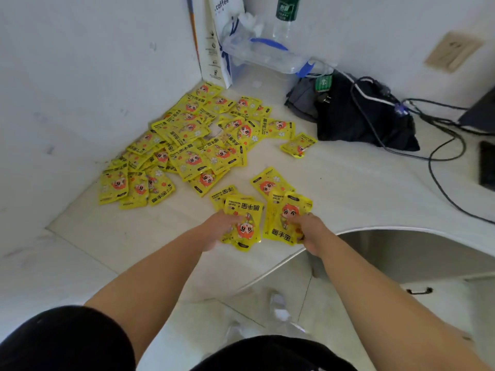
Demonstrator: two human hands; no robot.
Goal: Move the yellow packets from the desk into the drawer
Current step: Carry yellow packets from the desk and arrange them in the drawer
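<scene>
A big heap of yellow packets (187, 140) lies on the white desk (348, 188) against the left wall. One stray packet (298, 144) sits to the heap's right, and another (269, 182) lies just beyond my hands. My left hand (218, 228) grips a small stack of yellow packets (242, 223) near the desk's front edge. My right hand (308, 231) grips another bunch of packets (285, 218) beside it. A drawer front with a dark handle (419, 291) shows under the desk at the right; it looks closed.
A dark bag (361, 116) with cables (439, 156) lies at the back right. A white coffee bag (217, 41), clear plastic wrapping (257, 52) and a water bottle (285, 17) stand in the corner. A dark device (486, 167) sits at the right edge.
</scene>
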